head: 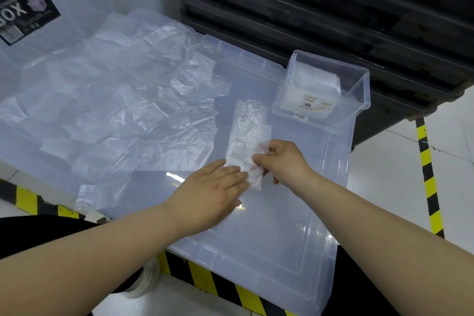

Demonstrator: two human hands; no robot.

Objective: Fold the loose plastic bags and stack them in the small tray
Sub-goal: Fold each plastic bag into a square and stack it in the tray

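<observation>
Left hand: the left hand (213,188) lay flat, fingers straight and relaxed, fingertips pressing on the near end of the plastic bag (250,126).
Right hand: the right hand (283,159) had thumb and curled fingers pinching the same near end of the bag, just beside the left fingertips.
Plastic bag: a long, narrow, crinkled strip, it ran from between the two hands straight away beyond them, lying on the clear lid (269,226).
Small tray: the small tray (357,92) stood on the lid beyond the right hand and a little to its outer side, apart from the strip's far end.
Folded bags: a stack of folded bags (315,82) sat inside the tray.
Loose bags: a spread of loose bags (133,90) lay beyond and to the outer side of the left hand.
Surroundings: black crates (333,7) rose behind the tray; yellow-and-black floor tape (428,174) ran past the right forearm's outer side.
</observation>
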